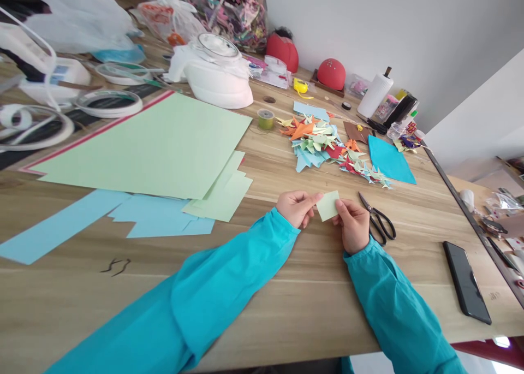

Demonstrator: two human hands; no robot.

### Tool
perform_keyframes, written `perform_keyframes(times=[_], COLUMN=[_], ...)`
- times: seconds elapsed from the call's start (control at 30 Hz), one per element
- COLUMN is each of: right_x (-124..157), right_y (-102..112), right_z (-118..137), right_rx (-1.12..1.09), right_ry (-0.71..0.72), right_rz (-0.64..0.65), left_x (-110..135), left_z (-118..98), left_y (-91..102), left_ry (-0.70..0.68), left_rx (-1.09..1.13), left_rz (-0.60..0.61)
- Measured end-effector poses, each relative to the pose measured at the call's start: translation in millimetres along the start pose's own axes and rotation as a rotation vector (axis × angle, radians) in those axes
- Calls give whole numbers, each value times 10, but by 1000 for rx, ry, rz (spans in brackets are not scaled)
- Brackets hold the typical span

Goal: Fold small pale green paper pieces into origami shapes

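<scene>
A small square of pale green paper (pixel 328 206) is held up between my two hands, just above the wooden table. My left hand (pixel 298 207) pinches its left edge between thumb and fingers. On the opposite side, my right hand (pixel 352 224) grips the paper with the thumb on top. Black-handled scissors (pixel 379 221) lie beside my right hand. Beyond the hands sits a pile of folded paper stars (pixel 317 142) in orange, green, blue and red.
Large green sheets (pixel 151 144) lie at the left, with blue paper strips (pixel 164 215) under their near edge. A thread spool (pixel 266 119) and a turquoise sheet (pixel 391 158) are farther back. A phone (pixel 466 281) rests at right. Bags and a white container (pixel 219 71) stand along the back.
</scene>
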State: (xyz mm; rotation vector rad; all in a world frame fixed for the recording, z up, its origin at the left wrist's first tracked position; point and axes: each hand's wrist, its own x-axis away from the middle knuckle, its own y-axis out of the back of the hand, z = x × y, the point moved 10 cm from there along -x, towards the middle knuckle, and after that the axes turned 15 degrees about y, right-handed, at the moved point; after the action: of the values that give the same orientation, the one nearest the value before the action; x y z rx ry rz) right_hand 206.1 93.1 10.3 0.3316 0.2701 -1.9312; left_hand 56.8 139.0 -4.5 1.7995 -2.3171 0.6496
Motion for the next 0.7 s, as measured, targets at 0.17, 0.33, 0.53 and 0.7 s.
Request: perform_keyframes(times=[0.17, 0.33, 0.53, 0.7], right_x=[-19, -19, 4, 2], right_y=[105, 69, -18, -71], right_z=[-59, -59, -32, -1], right_rx=[-55, -93, -71, -109], right_ry=[-34, -37, -24, -9], right_rz=[-100, -74, 8, 58], left_x=[22, 132, 170, 114], left_z=[-126, -147, -171, -126], left_y=[0, -249, -241, -182], left_ry=[-167, -273, -397, -332], left_rx=[66, -68, -195, -94], left_rz=[13, 197, 158, 143])
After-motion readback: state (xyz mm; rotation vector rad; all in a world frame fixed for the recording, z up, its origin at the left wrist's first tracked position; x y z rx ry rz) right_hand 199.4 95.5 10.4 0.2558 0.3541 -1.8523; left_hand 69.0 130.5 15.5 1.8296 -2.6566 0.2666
